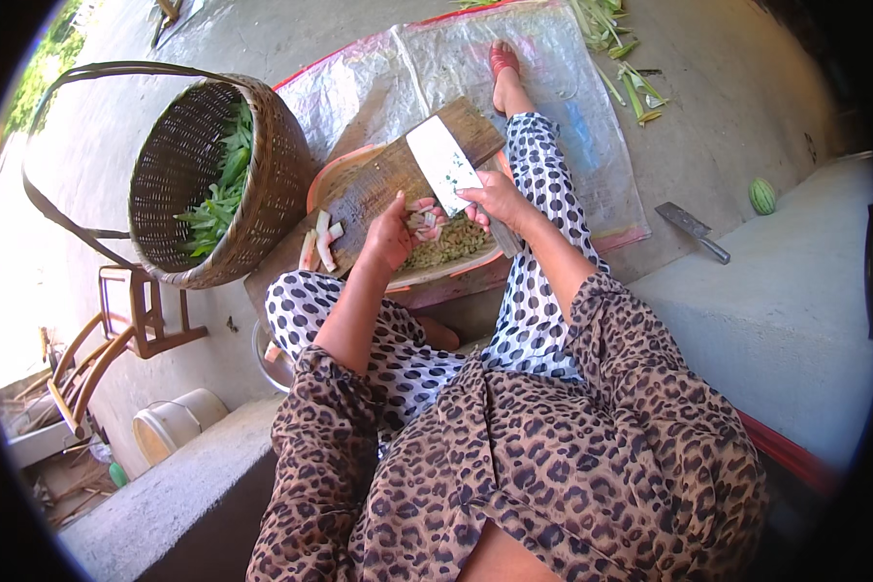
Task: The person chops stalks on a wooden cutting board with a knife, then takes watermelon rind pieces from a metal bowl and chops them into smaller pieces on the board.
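My right hand (503,201) grips the wooden handle of a cleaver (442,161). Its broad pale blade lies flat over a wooden board (378,185), with green bits stuck on it. Small cut pale and pinkish rind-like pieces (428,220) sit in my cupped left hand (393,231), close to the blade's edge. The board spans an orange-rimmed basin (335,164), in which finely chopped greenish bits (455,241) are heaped below my hands. Several larger rind strips (322,241) rest on the board's near left end.
A tall wicker basket (280,145) with green leaves leans at left, near a small wooden chair (134,313) and a white bucket (178,422). Plastic sheeting (451,58) covers the floor ahead. On the right ledge are a second cleaver (691,229) and a small striped melon (762,196).
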